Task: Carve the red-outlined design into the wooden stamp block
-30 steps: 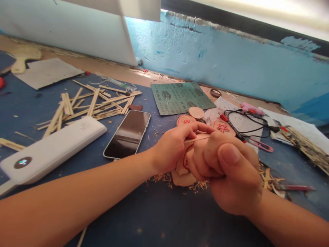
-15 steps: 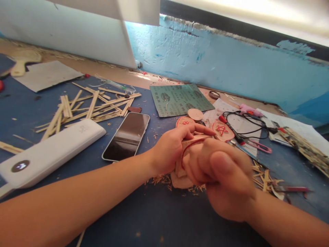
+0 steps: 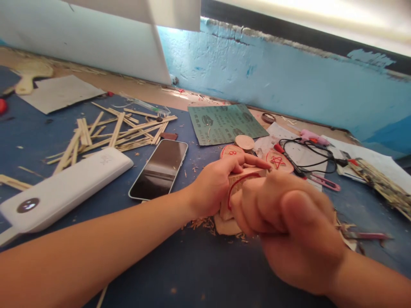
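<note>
My left hand (image 3: 213, 186) is closed around the side of a wooden block (image 3: 236, 183) that has a curved red line drawn on its face. Its index finger stretches along the block's top edge. Against that face my right hand (image 3: 290, 222) is clenched in a fist, covering the block's right part; whatever it grips is hidden. Under the block lies a flat wooden piece (image 3: 226, 226), with wood shavings (image 3: 204, 224) around it. Just beyond are a wooden slice (image 3: 231, 151) with a red 8 and another slice (image 3: 278, 161) with a red star.
To the left lie a phone (image 3: 159, 171), a white power bank (image 3: 67, 188) and a heap of thin wooden sticks (image 3: 118, 134). Green sandpaper (image 3: 224, 124) lies behind the hands. On the right are a black cable (image 3: 308, 158), a pink cutter (image 3: 326, 182) and bark (image 3: 382, 184).
My right fist has moved right and nearer to the camera, uncovering more of the block's face. My left hand keeps its hold on the block.
</note>
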A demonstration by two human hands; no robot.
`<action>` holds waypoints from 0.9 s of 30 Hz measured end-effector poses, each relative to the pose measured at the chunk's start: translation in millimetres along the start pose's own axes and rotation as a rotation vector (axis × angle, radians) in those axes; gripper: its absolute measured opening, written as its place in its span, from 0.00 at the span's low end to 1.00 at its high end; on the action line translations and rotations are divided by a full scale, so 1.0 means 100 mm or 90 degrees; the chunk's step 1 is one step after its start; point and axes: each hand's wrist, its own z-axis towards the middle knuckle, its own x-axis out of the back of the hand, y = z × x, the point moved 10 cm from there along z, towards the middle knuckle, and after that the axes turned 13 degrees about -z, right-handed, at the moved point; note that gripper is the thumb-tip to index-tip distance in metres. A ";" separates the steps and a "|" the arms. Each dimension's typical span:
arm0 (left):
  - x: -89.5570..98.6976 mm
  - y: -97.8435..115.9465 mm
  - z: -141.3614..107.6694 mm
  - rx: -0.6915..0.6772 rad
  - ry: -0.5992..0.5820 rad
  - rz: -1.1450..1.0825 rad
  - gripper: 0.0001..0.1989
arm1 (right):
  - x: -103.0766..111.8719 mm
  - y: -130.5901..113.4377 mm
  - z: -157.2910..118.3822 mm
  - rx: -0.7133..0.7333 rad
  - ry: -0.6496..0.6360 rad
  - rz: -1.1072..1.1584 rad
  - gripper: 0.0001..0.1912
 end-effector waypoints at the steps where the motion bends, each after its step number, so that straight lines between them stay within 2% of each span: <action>1: 0.00 -0.01 0.00 0.001 -0.002 0.000 0.17 | -0.01 0.01 -0.03 -0.005 0.005 0.008 0.18; 5: 0.02 0.00 0.00 -0.010 -0.012 0.024 0.18 | 0.07 -0.06 -0.14 0.016 0.091 0.093 0.25; 8: 0.00 0.03 -0.02 -0.030 -0.016 0.043 0.18 | 0.05 -0.09 -0.14 0.006 0.079 0.129 0.27; 10: -0.01 0.03 -0.02 -0.024 -0.012 0.036 0.18 | 0.06 -0.16 -0.15 0.049 0.086 0.147 0.27; 12: -0.03 0.03 -0.03 -0.018 -0.007 0.026 0.17 | 0.10 -0.11 -0.17 0.027 0.111 0.127 0.27; 15: -0.04 0.03 -0.03 -0.018 -0.007 0.015 0.16 | 0.08 -0.08 -0.19 -0.001 0.099 0.104 0.28; 16: -0.03 0.02 -0.02 -0.015 -0.007 0.014 0.16 | 0.06 -0.10 -0.19 0.014 0.087 0.104 0.28; 17: -0.02 0.01 -0.02 -0.008 -0.006 0.014 0.16 | 0.11 -0.15 -0.20 0.047 0.118 0.109 0.28; 22: -0.01 0.00 -0.02 -0.001 -0.011 0.007 0.16 | 0.05 -0.07 -0.19 0.024 0.105 0.109 0.27; 24: -0.03 0.00 -0.02 0.002 -0.025 0.005 0.17 | -0.01 -0.10 -0.20 0.083 0.085 0.171 0.24; 27: -0.04 -0.01 -0.02 0.005 -0.035 0.003 0.18 | -0.02 0.01 -0.19 0.035 0.094 0.195 0.25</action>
